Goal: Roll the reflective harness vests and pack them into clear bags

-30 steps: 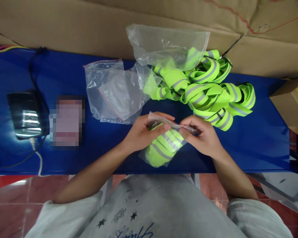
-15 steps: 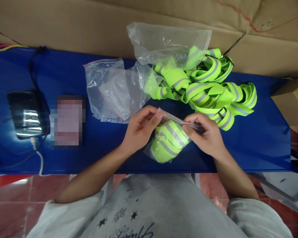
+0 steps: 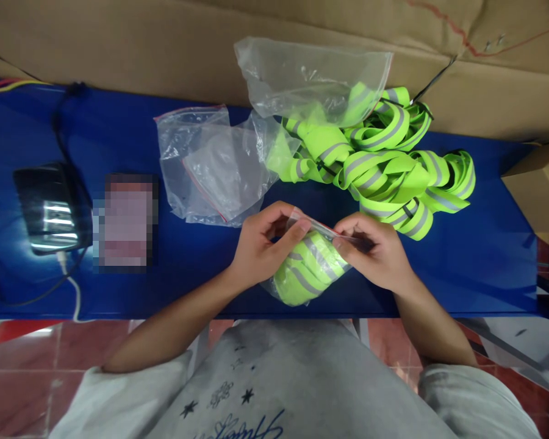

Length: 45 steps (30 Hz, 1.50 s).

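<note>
Holding a small clear bag [image 3: 307,268] just above the near edge of the blue tabletop [image 3: 462,256], stuffed with a folded neon-yellow strap [image 3: 302,277] striped in grey. Pinching the bag's top strip at its left end between thumb and fingers of the left hand [image 3: 261,247], and pinching the same strip at its right end with the right hand [image 3: 375,253], both hands pressed closed on the thin plastic, none of the fingers spread. Judging by the look: feeling light and soft, the film slippery and limp, the strap inside squashy and springy, likely pushing back against the mouth; gripping best along the stiffer red-edged seal strip at the top rather than on the bulging body. Lying farther back and well apart from the hands: a loose heap of more neon straps [image 3: 384,167], partly tucked under a larger clear bag [image 3: 306,76], with a few empty clear bags [image 3: 210,164] just left of the heap. Sitting at the far left: a dark device [image 3: 50,207] with a cable. Leaning behind everything: brown cardboard [image 3: 119,49].
</note>
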### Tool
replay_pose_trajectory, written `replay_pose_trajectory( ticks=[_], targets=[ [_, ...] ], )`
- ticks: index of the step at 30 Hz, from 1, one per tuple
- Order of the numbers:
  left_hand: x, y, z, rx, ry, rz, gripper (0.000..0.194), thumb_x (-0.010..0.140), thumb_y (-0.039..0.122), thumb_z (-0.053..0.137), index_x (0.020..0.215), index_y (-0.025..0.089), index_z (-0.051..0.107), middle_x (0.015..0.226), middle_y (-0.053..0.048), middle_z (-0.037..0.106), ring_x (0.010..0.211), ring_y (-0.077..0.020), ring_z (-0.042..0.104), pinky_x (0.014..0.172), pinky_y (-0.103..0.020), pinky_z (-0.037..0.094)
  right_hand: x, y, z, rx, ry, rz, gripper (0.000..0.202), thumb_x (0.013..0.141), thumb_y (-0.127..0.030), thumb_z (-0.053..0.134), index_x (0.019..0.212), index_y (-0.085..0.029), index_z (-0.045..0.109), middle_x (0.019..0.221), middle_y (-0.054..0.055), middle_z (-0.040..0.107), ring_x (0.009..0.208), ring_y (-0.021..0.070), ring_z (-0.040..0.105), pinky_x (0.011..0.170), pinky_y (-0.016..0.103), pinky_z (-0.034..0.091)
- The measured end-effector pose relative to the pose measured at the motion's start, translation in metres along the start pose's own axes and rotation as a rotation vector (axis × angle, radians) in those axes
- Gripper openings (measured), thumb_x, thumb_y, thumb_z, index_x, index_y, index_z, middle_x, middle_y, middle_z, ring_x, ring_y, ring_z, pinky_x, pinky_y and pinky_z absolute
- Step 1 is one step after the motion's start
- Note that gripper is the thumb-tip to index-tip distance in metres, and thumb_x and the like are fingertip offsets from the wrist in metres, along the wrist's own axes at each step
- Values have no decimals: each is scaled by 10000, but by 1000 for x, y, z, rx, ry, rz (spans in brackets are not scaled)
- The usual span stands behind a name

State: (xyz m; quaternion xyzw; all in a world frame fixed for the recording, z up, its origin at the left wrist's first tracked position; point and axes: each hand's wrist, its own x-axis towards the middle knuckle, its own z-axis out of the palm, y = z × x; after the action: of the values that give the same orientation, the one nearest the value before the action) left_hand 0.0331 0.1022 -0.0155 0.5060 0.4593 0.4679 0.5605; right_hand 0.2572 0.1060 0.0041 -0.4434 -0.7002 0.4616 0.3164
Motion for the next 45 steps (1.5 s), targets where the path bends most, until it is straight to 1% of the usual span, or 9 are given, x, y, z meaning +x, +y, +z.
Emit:
replay_pose_trajectory(
  ticks=[5,10,16,22,27,33,38,42,45],
  targets=[
    [0,-1,-1,-54,-12,45,100,951,308,745,945,212,716,876,4,760,780,-103,721,673,-182,554,0,-1,1,4,-10,2,36,970,-244,675,961,-214,657,716,-40,594,598,78,511,545,216,395],
    [2,-1,-2,45,-94,-5,149,919,346,778,937,198,772,890,-34,783,774,-140,710,669,-235,538,0,-1,4,3,-17,5,41,965,-244,671,949,-210,654,708,-39,598,581,77,508,525,213,391],
    [2,-1,-2,103,-65,13,165,930,363,760,905,201,769,882,-38,786,769,-149,709,679,-253,537,1,-2,7,-7,-15,-5,31,957,-223,663,932,-209,653,739,-30,631,623,85,559,562,219,429],
    [5,1,-3,-15,-184,-62,172,926,364,763,950,194,777,927,-53,777,805,-159,705,689,-259,534,0,0,7,3,-1,6,31,946,-195,669,931,-213,649,781,-29,646,642,81,572,572,222,430],
    [4,2,-3,43,-159,-8,126,951,328,737,940,209,779,944,-46,784,861,-171,725,764,-283,554,1,0,7,-27,-2,-16,34,943,-197,680,936,-213,651,767,-36,634,642,78,567,580,221,433],
    [1,3,-1,120,-133,47,102,967,284,718,928,203,767,914,-31,779,823,-147,722,734,-264,540,-1,-1,13,-51,36,-8,51,935,-178,686,932,-213,650,766,-49,638,630,59,556,583,203,430],
    [2,0,-2,77,-173,46,106,966,282,715,942,187,756,912,-36,764,817,-138,703,728,-252,529,-3,-2,18,-95,99,-42,104,903,-124,690,900,-211,634,760,-60,643,622,48,559,572,183,423],
    [3,-5,-3,9,-203,32,114,929,285,755,958,175,752,929,-53,757,836,-152,705,736,-262,541,-2,-2,19,-112,106,-63,94,897,-125,689,911,-206,644,780,-50,661,635,52,581,574,179,439],
    [3,-7,-2,21,-193,39,102,922,275,758,957,179,751,927,-50,757,836,-152,708,737,-265,541,-2,-2,17,-119,103,-52,89,901,-136,690,947,-206,660,784,-46,657,653,61,593,607,191,466]
  ],
)
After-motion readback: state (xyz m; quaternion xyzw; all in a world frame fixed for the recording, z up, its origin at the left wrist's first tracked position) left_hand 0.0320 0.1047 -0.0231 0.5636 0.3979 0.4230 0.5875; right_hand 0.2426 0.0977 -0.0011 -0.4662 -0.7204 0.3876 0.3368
